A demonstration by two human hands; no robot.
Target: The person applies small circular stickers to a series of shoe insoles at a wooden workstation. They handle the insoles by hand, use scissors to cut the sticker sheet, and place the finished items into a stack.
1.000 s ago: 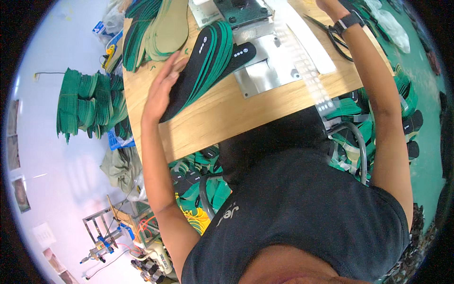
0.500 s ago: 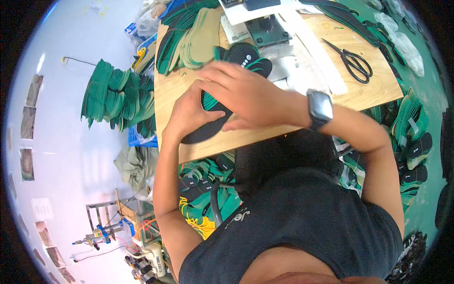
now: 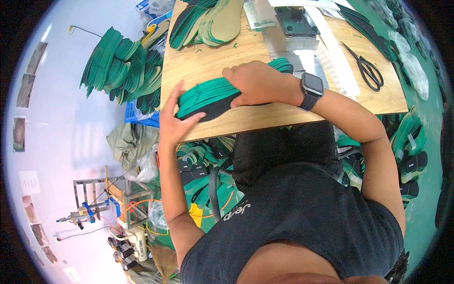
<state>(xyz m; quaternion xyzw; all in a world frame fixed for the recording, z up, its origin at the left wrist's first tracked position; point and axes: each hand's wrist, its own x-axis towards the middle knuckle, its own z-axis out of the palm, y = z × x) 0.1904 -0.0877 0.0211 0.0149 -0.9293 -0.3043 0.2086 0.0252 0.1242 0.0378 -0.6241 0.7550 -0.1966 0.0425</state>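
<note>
A big, flat, pale wooden table (image 3: 213,59) comes first. Near its front edge is a long stack of soft green and black insoles (image 3: 208,94), seemingly gathered already. A fanned pile of tan and green insoles (image 3: 222,23) looks left to tidy. The right hand (image 3: 262,84) grips the stack; the left hand (image 3: 175,118) spreads wide around its left end.

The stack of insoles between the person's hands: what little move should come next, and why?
I'd probably nudge the left hand gently inward to even up that end of the insole stack. The left hand is spread around the stack's left end, the right hand grips across it farther right, and its green edges don't look quite flush.
</note>
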